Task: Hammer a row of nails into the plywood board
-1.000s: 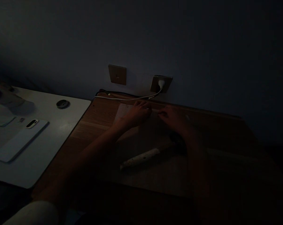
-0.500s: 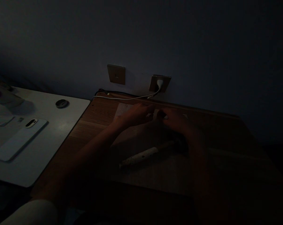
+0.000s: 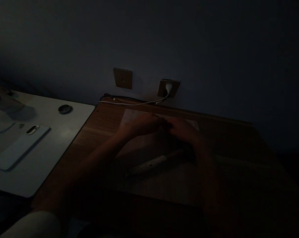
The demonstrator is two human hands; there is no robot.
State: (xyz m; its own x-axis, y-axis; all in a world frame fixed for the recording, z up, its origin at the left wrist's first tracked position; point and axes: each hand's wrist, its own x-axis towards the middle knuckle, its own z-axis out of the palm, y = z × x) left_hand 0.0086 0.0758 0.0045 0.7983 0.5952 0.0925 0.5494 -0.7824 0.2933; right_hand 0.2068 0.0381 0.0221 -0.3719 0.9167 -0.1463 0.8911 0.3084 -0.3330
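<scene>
The room is very dark. My left hand (image 3: 143, 125) and my right hand (image 3: 185, 130) meet fingertip to fingertip over the far end of a pale sheet (image 3: 131, 116) on a wooden table (image 3: 100, 129). Both hands look curled, with the fingers pressed together. Anything between them is hidden in the dark. Just nearer than my hands, a hammer (image 3: 151, 163) with a pale speckled handle lies on the sheet, its dark head under my right wrist.
A white table (image 3: 65, 132) adjoins on the left, with a white phone (image 3: 18, 148) and a small round dark object (image 3: 65, 109). On the wall behind are a switch plate (image 3: 123, 78) and a socket (image 3: 168, 88) with a white plug and cable (image 3: 134, 104).
My hands have drawn closer until their fingertips touch, and have slid slightly toward me on the sheet. The hammer has not moved.
</scene>
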